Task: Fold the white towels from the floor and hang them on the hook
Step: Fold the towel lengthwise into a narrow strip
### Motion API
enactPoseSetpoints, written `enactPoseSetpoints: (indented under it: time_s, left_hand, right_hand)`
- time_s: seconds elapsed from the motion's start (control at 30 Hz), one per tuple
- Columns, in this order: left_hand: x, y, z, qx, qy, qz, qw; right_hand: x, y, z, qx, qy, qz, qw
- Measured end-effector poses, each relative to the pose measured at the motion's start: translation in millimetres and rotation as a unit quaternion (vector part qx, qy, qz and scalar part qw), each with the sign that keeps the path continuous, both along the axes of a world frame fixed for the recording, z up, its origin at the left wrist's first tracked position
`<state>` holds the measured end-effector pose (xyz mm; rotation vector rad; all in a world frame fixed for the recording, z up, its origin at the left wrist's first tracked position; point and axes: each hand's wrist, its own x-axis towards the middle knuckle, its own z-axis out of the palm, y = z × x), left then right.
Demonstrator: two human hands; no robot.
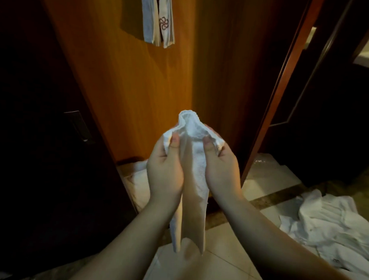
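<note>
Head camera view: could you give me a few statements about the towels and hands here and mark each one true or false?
1. Both hands grip the same white towel. True: the left hand and the right hand pinch the held towel near its top.
2. The held towel lies flat on the floor. False: it hangs down between the hands, above the tiled floor.
3. Towels already hang on the wooden panel above. True: hanging towels show at the top of the view.
4. No more towels are left on the floor. False: a crumpled pile of white towels lies at the right.
5. One hand is free and open. False: both hold the towel.
</note>
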<state>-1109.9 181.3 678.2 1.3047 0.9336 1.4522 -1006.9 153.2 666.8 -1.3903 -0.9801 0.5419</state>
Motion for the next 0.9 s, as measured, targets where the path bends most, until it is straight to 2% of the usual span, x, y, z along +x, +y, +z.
enactPoseSetpoints:
  time_s: [0.17,0.3,0.47,0.63,0.77,0.9]
  left_hand:
    - [-1,-6,6,0.006,-0.007,-0.084,0.996]
    - [-5,-6,8,-0.013,-0.024,-0.136,0.99]
    - [-7,-5,15,-0.015,-0.053,-0.143,0.988]
    - [-4,-13,17,0.023,-0.007,-0.203,0.979]
    - [-5,-12,19,0.014,0.009,-0.296,0.955]
    - [-5,-6,24,-0.027,0.015,-0.362,0.932]
  right_hand:
    - [-12,-1,5,0.02,0.018,0.078,0.997]
    - [-9,0,10,0.02,0.053,0.069,0.996]
    - [-4,-2,23,0.036,0.096,0.054,0.993]
    - [-14,-8,17,0.057,0.059,0.156,0.984]
    - [-5,-9,20,0.063,0.053,0.233,0.969]
    - [3,-9,24,0.026,0.011,0.237,0.971]
